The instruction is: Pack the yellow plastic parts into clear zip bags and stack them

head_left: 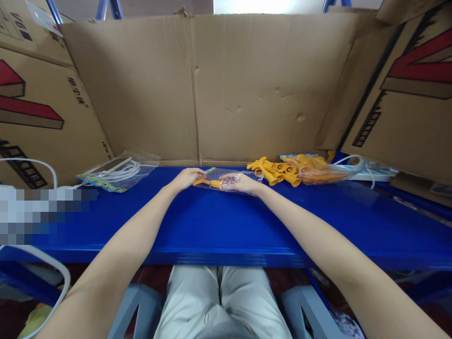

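Note:
A clear plastic bag [229, 189] with a green printed strip lies across the middle of the blue shelf. In or against it is an orange hollow rubbery piece [213, 183], its narrow end to the left. My left hand [188, 179] pinches at the bag's left end, by the tip of the orange piece. My right hand [240, 182] has its fingers curled at the piece's wide end, with film around them; whether they are inside the bag I cannot tell. Just right of it lies a pile of similar orange pieces [278, 170], several with round open ends facing me.
A filled bag of orange pieces [314, 170] lies to the right, near a white cable [360, 162]. On the left is a bag with a coiled white cord [122, 172]. Cardboard [247, 89] walls the back and sides of the blue shelf [219, 221].

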`<state>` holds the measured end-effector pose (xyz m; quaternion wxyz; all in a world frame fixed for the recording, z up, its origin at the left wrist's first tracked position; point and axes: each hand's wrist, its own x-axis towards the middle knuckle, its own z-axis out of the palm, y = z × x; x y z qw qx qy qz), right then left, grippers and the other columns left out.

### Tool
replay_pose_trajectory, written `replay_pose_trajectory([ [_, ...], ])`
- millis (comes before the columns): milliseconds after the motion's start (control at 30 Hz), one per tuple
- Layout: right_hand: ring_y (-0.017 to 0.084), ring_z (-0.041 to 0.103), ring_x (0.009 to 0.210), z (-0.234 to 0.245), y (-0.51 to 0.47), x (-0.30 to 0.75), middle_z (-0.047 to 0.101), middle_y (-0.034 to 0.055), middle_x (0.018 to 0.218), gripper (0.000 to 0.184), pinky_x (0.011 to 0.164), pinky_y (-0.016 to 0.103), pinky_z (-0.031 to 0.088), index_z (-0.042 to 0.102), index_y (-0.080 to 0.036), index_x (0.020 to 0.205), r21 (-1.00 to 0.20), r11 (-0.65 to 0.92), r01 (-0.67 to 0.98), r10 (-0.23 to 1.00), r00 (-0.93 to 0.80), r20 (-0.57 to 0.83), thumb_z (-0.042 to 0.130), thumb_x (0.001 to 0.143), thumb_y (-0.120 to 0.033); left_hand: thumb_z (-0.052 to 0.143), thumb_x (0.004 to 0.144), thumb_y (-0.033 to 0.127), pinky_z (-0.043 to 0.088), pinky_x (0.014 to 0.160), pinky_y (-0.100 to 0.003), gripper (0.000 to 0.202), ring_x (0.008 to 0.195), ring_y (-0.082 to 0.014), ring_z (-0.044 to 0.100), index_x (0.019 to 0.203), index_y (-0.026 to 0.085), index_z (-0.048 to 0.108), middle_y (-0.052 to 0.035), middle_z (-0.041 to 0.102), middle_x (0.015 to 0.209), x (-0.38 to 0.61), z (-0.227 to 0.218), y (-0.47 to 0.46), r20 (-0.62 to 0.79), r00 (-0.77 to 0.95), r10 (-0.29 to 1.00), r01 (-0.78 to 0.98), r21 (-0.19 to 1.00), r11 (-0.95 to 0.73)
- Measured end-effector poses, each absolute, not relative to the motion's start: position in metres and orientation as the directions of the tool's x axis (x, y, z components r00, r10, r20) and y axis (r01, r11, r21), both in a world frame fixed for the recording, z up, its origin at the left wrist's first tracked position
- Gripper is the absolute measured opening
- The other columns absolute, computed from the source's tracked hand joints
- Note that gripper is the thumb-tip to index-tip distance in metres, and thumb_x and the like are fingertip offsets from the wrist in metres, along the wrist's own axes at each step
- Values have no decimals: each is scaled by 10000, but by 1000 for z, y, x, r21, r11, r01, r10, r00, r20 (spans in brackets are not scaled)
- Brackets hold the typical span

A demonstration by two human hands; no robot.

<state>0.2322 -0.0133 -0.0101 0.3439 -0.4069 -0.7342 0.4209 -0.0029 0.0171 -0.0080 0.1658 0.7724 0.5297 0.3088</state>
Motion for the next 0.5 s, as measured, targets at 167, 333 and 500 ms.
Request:
replay_pose_trajectory([
  [167,178,683,907,-11,-14,232,723,97,977,417,947,356,506,664,-118,1075,-958,193,212,891,-446,81,697,666,-39,363,719,181,445,959,-275,404,1021,-164,638,897,172,726,-32,724,1037,0,-11,19,256,298,919,707,588,-393],
  [333,157,677,918,-11,-10,233,726,77,977,396,950,331,496,668,-132,1056,-955,213,205,881,-464,97,650,681,-5,413,738,200,459,922,-286,349,1006,-185,642,881,201,731,-23,726,1024,1,-5,15,266,272,925,806,462,-370],
  [500,141,672,906,-8,-11,232,710,89,1054,422,962,322,484,659,-122,1078,-950,218,222,892,-441,101,615,684,22,456,758,214,468,891,-292,316,978,-199,652,909,200,734,-43,727,1023,1,-2,10,283,276,919,847,381,-372],
])
